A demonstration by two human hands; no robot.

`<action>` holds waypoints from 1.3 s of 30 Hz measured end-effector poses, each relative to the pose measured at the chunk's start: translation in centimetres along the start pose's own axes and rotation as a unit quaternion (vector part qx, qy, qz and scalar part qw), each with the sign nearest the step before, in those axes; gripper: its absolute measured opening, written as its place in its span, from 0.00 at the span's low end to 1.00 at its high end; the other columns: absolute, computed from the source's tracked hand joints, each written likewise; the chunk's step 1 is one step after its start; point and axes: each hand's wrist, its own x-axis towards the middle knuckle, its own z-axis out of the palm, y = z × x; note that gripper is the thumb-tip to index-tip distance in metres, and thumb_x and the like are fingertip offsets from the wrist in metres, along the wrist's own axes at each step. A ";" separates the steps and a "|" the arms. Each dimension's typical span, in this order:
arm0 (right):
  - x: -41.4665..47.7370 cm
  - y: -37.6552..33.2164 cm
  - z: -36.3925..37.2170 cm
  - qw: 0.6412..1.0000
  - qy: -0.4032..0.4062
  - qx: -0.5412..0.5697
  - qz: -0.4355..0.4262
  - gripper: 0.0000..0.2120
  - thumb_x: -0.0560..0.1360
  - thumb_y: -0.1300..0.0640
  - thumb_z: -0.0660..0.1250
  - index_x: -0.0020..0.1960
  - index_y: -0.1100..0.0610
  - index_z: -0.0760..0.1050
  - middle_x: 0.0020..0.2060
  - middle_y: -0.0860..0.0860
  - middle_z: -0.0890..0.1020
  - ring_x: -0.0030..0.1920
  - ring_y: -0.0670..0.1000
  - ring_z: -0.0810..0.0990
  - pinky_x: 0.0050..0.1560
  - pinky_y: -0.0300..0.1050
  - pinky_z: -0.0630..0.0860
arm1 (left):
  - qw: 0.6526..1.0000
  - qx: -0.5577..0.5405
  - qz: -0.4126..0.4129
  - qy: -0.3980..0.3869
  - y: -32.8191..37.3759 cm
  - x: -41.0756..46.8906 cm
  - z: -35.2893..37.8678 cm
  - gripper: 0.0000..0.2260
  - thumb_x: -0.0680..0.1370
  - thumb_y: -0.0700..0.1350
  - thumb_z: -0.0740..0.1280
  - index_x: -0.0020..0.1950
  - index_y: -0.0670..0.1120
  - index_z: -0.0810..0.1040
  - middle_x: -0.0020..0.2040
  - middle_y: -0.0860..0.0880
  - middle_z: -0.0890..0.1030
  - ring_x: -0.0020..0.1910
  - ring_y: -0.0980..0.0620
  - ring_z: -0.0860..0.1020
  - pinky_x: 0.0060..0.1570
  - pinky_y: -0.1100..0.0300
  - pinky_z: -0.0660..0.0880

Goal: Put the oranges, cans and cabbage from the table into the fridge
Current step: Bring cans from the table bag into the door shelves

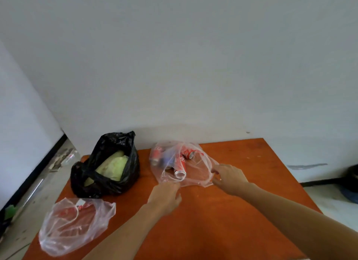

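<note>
Illumination: soft, even daylight; source not visible; overall level moderate, the white wall (pixel 193 65) rendered grey-blue.
Shadows: faint and diffuse; a dim band on the wall just above the far edge of the orange surface (pixel 242 211); soft darkening under the black bag (pixel 108 174).
Glare: mild sheen on the clear bag of cans (pixel 182 162) and on the near clear bag (pixel 75 224); a bright spot on one can end.
Sharpness: soft overall; slight motion blur on the left hand (pixel 164 196) and right hand (pixel 228 177); printing on cans unreadable.
Distortion: wide-angle; wall corner and floor line at left slant strongly; forearms stretch toward the lower edge.
</note>
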 end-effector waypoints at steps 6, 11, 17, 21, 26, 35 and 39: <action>7.4 0.6 2.0 0.999 -0.045 -0.020 -0.001 0.12 0.77 0.50 0.59 0.57 0.51 0.77 0.53 0.49 0.81 0.49 0.51 0.79 0.42 0.43 0.72 | 0.998 -0.002 0.048 -0.035 -1.1 7.5 2.2 0.15 0.78 0.47 0.60 0.64 0.46 0.74 0.61 0.46 0.77 0.58 0.46 0.77 0.61 0.47 0.72; 15.3 1.1 5.2 0.996 -0.084 -0.013 -0.041 0.16 0.79 0.52 0.55 0.64 0.51 0.71 0.60 0.54 0.78 0.55 0.56 0.79 0.47 0.47 0.74 | 0.993 0.031 0.088 -0.070 -2.1 14.5 4.4 0.14 0.80 0.47 0.58 0.62 0.43 0.74 0.61 0.44 0.75 0.62 0.46 0.73 0.64 0.49 0.68; 25.4 2.3 8.0 0.988 -0.123 -0.025 -0.085 0.18 0.80 0.43 0.55 0.63 0.49 0.76 0.60 0.52 0.79 0.59 0.55 0.77 0.55 0.46 0.71 | 0.984 0.106 0.108 -0.097 -5.6 23.1 6.9 0.17 0.79 0.47 0.57 0.65 0.45 0.72 0.66 0.42 0.72 0.66 0.42 0.67 0.69 0.46 0.59; 31.5 4.2 9.7 0.989 -0.140 -0.010 -0.053 0.19 0.77 0.48 0.59 0.66 0.49 0.71 0.66 0.52 0.74 0.63 0.58 0.74 0.55 0.51 0.74 | 0.991 0.090 0.020 -0.101 -9.1 26.9 8.3 0.22 0.79 0.48 0.58 0.72 0.48 0.63 0.70 0.46 0.68 0.69 0.43 0.65 0.68 0.47 0.60; 35.3 5.1 12.7 0.982 -0.176 0.029 -0.055 0.26 0.75 0.42 0.64 0.69 0.52 0.67 0.68 0.53 0.73 0.64 0.57 0.73 0.57 0.52 0.73 | 0.987 0.115 0.005 -0.111 -12.2 29.7 10.2 0.22 0.78 0.49 0.59 0.72 0.47 0.66 0.71 0.46 0.68 0.69 0.44 0.65 0.67 0.48 0.62; 34.4 5.0 17.0 0.979 -0.173 0.106 0.012 0.39 0.63 0.37 0.70 0.70 0.50 0.65 0.64 0.51 0.76 0.63 0.54 0.74 0.65 0.52 0.69 | 0.976 0.165 0.014 -0.141 -12.8 28.6 12.9 0.31 0.81 0.48 0.59 0.78 0.40 0.47 0.79 0.41 0.49 0.77 0.40 0.45 0.75 0.42 0.46; 31.9 5.9 15.1 0.971 -0.155 0.174 0.054 0.35 0.65 0.38 0.72 0.69 0.47 0.67 0.61 0.49 0.77 0.57 0.51 0.75 0.58 0.46 0.72 | 0.986 0.110 0.022 -0.126 -12.3 28.5 11.5 0.30 0.79 0.54 0.61 0.77 0.43 0.57 0.77 0.42 0.60 0.76 0.43 0.57 0.73 0.45 0.53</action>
